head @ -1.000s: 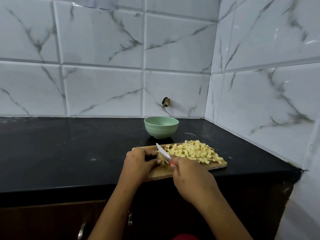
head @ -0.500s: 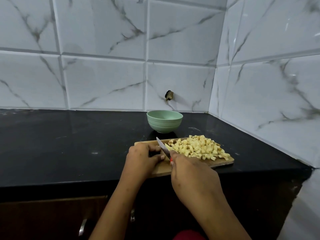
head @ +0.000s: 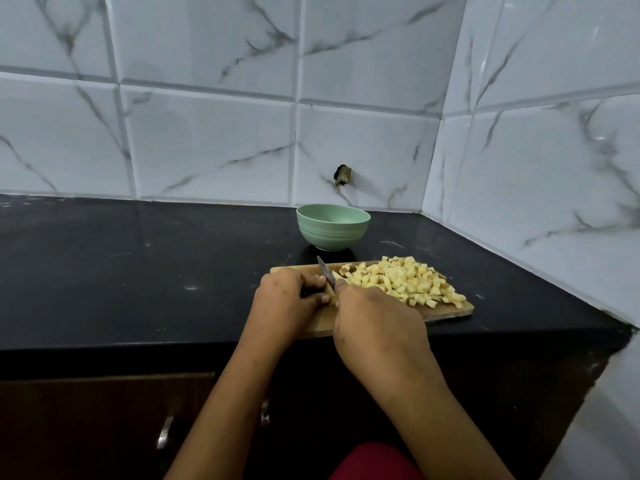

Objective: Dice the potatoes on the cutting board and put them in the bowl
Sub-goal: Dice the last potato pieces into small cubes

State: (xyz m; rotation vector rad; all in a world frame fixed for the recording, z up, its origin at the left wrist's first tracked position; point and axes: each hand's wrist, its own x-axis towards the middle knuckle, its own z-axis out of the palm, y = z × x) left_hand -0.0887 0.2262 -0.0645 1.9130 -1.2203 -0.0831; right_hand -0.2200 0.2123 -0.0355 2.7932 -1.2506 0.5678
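At cutting board left end: left hand curled round potato piece, right hand grips knife, blade beside left fingertips. Diced potatoes heaped board right; bowl behind board. Risk: blade slip nicks fingertips.

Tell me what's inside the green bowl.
The green bowl shows a bare far inner wall, no potato. Its bottom hides behind the near rim. The diced potatoes lie on the cutting board.
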